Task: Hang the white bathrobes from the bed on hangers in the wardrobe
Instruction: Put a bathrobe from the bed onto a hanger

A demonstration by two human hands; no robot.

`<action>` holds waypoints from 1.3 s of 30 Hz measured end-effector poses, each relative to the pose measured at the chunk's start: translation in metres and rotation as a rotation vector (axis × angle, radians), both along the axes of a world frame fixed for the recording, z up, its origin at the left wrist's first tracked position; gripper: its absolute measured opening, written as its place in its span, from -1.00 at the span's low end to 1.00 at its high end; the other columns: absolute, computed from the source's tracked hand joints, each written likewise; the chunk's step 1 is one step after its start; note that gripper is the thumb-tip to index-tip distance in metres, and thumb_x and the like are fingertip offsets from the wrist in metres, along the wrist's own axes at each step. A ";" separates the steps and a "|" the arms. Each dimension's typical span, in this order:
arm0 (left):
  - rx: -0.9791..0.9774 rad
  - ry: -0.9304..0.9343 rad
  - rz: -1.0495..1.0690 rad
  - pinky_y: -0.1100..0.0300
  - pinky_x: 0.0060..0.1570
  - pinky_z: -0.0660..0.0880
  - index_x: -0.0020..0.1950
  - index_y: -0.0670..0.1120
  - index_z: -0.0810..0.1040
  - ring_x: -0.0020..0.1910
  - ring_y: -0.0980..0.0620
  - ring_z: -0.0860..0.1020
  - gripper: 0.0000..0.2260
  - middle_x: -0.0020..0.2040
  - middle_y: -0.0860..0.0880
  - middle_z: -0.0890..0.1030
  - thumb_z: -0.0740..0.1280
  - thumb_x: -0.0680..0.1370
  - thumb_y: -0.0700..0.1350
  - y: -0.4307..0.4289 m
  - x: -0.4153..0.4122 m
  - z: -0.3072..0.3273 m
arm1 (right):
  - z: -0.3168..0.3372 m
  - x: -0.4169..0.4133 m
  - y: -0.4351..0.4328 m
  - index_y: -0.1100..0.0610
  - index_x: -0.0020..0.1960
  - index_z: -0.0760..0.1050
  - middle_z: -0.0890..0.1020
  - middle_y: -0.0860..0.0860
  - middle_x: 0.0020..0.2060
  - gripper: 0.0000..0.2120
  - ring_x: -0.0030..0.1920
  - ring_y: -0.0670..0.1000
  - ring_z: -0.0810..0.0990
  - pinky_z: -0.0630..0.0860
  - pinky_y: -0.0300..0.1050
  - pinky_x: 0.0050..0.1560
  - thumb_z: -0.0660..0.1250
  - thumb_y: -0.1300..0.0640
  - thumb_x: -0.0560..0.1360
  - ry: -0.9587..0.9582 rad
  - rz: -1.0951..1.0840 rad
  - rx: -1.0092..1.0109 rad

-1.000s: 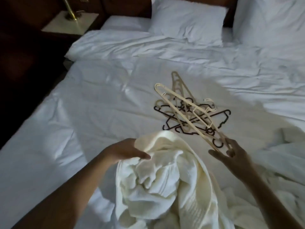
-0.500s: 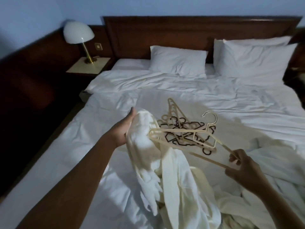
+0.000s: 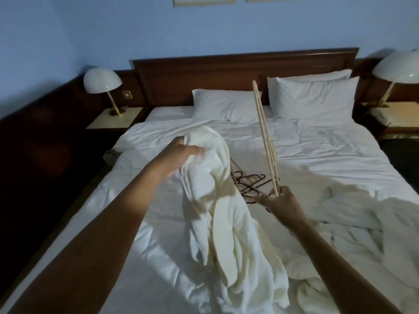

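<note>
Two hands engaged. Your left hand (image 3: 186, 150) grips a bunched fold of one white bathrobe (image 3: 210, 177), fingers curled into the cloth, holding it above the bed (image 3: 317, 155) at 11 o'clock of centre; the rest drapes down to 6 o'clock. Your right hand (image 3: 283, 205) pinches the lower end of one beige hanger (image 3: 264, 137), which stands near upright and edge-on at 1 o'clock. Step in hand, as judged: pairing robe with hanger. Next you likely need to find the collar and feed a hanger arm into one shoulder. Count: one robe lifted; one crumpled heap (image 3: 362, 223) at 4 o'clock, probably another robe; one pile of dark hangers (image 3: 247, 184) at centre, number unreadable. Wardrobe not in view.
</note>
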State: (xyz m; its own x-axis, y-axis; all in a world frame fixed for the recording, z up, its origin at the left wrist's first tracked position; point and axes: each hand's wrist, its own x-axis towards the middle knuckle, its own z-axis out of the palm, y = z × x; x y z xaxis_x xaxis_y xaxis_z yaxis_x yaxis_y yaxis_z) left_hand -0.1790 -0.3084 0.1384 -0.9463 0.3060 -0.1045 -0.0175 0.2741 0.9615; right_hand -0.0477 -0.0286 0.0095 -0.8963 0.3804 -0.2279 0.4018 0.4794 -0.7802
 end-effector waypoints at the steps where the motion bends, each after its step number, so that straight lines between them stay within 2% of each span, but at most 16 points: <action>1: -0.069 0.036 -0.088 -0.03 0.24 0.56 0.10 -0.14 0.72 0.10 -0.08 0.70 -0.81 0.05 -0.08 0.75 0.52 0.51 -0.14 0.011 0.008 0.006 | 0.003 -0.009 -0.015 0.06 -0.09 0.45 0.56 -0.05 -0.27 -0.35 -0.26 0.12 0.55 0.49 0.05 -0.20 0.61 -0.41 0.18 0.047 -0.012 -0.127; 4: -0.225 0.106 -0.262 0.06 0.07 0.56 -0.04 -0.13 0.68 -0.06 0.05 0.69 -0.78 -0.10 0.09 0.74 0.54 0.52 0.02 0.034 0.030 0.015 | 0.016 -0.027 -0.052 0.11 -0.20 0.49 0.54 -0.11 -0.40 -0.49 -0.39 -0.05 0.52 0.47 -0.08 -0.41 0.65 -0.22 0.23 0.193 0.076 -0.206; 5: -0.287 0.140 -0.274 0.08 0.00 0.56 -0.07 -0.10 0.65 -0.12 0.11 0.67 -0.75 -0.15 0.14 0.71 0.55 0.49 0.07 0.037 0.034 0.015 | 0.026 -0.028 -0.061 0.06 -0.19 0.49 0.59 -0.11 -0.36 -0.56 -0.36 -0.03 0.57 0.53 -0.05 -0.36 0.62 -0.20 0.24 0.218 0.089 -0.175; 8: -0.525 0.247 -0.250 0.10 0.03 0.58 0.11 0.01 0.64 -0.02 0.13 0.65 -0.59 -0.01 0.12 0.70 0.63 0.35 0.12 0.027 0.041 0.007 | 0.036 -0.038 -0.051 0.00 -0.12 0.52 0.65 -0.01 -0.24 -0.90 -0.16 0.13 0.65 0.64 0.12 -0.06 0.40 0.05 0.38 0.189 0.037 -0.134; 10: -0.650 0.279 -0.196 0.08 0.04 0.61 0.19 0.04 0.63 0.02 0.12 0.64 -0.52 0.04 0.12 0.68 0.63 0.32 0.06 0.015 0.044 -0.003 | 0.046 -0.041 -0.031 0.02 -0.01 0.54 0.67 0.05 -0.13 -0.86 -0.05 0.17 0.64 0.61 0.10 0.05 0.33 0.15 0.44 0.167 -0.012 -0.070; 12: -0.596 0.285 -0.198 0.05 0.09 0.62 0.21 0.01 0.65 0.03 0.13 0.65 -0.60 0.04 0.10 0.69 0.58 0.39 -0.05 0.010 0.049 -0.013 | 0.057 -0.042 -0.023 0.06 0.06 0.52 0.65 0.08 -0.09 -0.78 -0.10 0.13 0.64 0.57 -0.06 -0.10 0.39 0.19 0.43 0.208 0.030 -0.068; 15: -0.446 0.321 -0.259 0.17 0.00 0.57 0.03 -0.03 0.66 -0.02 0.12 0.65 -0.80 -0.04 0.04 0.70 0.44 0.45 -0.26 0.029 0.059 -0.012 | 0.071 -0.038 -0.040 0.17 0.17 0.48 0.60 0.15 -0.11 -0.65 -0.32 -0.02 0.61 0.53 -0.16 -0.36 0.44 0.34 0.42 0.200 0.291 -0.219; 18: -0.393 0.470 -0.244 0.21 -0.05 0.52 -0.03 -0.09 0.66 -0.03 0.06 0.65 -0.79 -0.06 -0.01 0.68 0.38 0.41 -0.33 0.051 0.061 -0.003 | 0.066 -0.032 -0.047 0.11 -0.01 0.54 0.62 0.05 -0.30 -0.87 -0.37 -0.04 0.54 0.48 -0.11 -0.37 0.35 0.27 0.47 0.222 0.419 -0.143; 19: -0.419 0.542 -0.205 0.19 -0.07 0.51 -0.03 -0.11 0.67 -0.05 0.05 0.65 -0.80 -0.08 -0.01 0.67 0.39 0.40 -0.31 0.050 0.058 -0.004 | 0.065 -0.030 -0.043 0.10 -0.08 0.55 0.60 0.01 -0.36 -0.97 -0.39 -0.03 0.53 0.46 -0.10 -0.37 0.35 0.18 0.48 0.240 0.386 -0.138; 21: -0.489 0.637 -0.055 0.17 -0.14 0.48 0.00 -0.07 0.68 -0.09 0.04 0.61 -0.77 -0.08 0.00 0.62 0.43 0.39 -0.28 0.037 0.045 -0.017 | 0.073 -0.030 -0.028 0.12 -0.12 0.55 0.57 0.00 -0.39 -0.89 -0.40 0.00 0.51 0.44 -0.12 -0.39 0.38 0.07 0.45 0.284 0.217 -0.239; 24: -0.698 0.611 0.123 0.14 -0.16 0.45 0.04 -0.04 0.64 -0.09 -0.10 0.60 -0.77 -0.08 -0.03 0.55 0.38 0.44 -0.26 0.003 0.038 -0.074 | 0.095 -0.038 -0.002 0.12 -0.08 0.48 0.44 0.06 -0.42 -0.89 -0.48 0.01 0.40 0.33 -0.21 -0.52 0.36 0.27 0.43 0.370 -0.021 -0.438; 28: -0.858 0.478 0.238 -0.04 -0.18 0.53 -0.08 -0.16 0.56 -0.12 -0.29 0.62 -0.75 -0.18 -0.16 0.57 0.31 0.30 -0.37 -0.033 0.050 -0.153 | 0.108 -0.046 0.027 0.12 -0.06 0.47 0.40 0.07 -0.41 -0.83 -0.52 -0.01 0.36 0.29 -0.21 -0.51 0.35 0.37 0.47 0.341 -0.114 -0.390; 31: -0.726 0.304 0.401 -0.04 -0.09 0.54 0.01 -0.13 0.62 -0.05 -0.28 0.62 -0.78 -0.09 -0.18 0.63 0.37 0.40 -0.34 -0.044 0.037 -0.152 | 0.102 -0.048 0.044 0.13 -0.12 0.46 0.39 0.08 -0.39 -0.82 -0.52 0.00 0.34 0.27 -0.22 -0.53 0.32 0.39 0.47 0.293 -0.182 -0.412; 33: -0.506 0.165 0.484 -0.01 -0.02 0.54 0.06 -0.12 0.65 0.00 -0.23 0.64 -0.82 0.01 -0.19 0.69 0.47 0.47 -0.23 -0.045 0.021 -0.135 | 0.096 -0.049 0.051 0.14 -0.13 0.47 0.40 0.08 -0.39 -0.84 -0.51 0.01 0.35 0.28 -0.22 -0.50 0.33 0.38 0.47 0.264 -0.213 -0.411; 36: -0.059 -0.121 0.480 -0.07 -0.20 0.54 -0.04 -0.15 0.65 -0.14 -0.15 0.61 -0.84 -0.04 -0.26 0.68 0.49 0.45 -0.11 -0.032 0.007 -0.088 | 0.088 -0.052 0.062 0.21 -0.12 0.50 0.43 0.08 -0.42 -0.96 -0.51 0.02 0.37 0.28 -0.22 -0.49 0.33 0.30 0.45 0.219 -0.196 -0.292; 39: -0.063 -0.036 0.410 0.20 -0.24 0.50 -0.09 -0.11 0.62 -0.15 -0.08 0.61 -0.85 -0.18 -0.08 0.64 0.47 0.50 -0.05 -0.008 -0.006 -0.029 | 0.089 -0.054 0.066 0.19 -0.07 0.50 0.57 0.06 -0.23 -0.83 -0.29 0.11 0.55 0.50 -0.04 -0.33 0.44 0.16 0.41 0.161 -0.086 0.009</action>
State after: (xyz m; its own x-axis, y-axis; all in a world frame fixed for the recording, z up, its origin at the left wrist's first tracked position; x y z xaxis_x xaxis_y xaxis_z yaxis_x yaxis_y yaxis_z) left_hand -0.1854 -0.3164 0.1094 -0.9839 -0.1035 -0.1459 -0.1705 0.2961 0.9398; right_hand -0.1016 0.0377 0.0988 -0.8850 0.4585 -0.0804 0.3120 0.4560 -0.8335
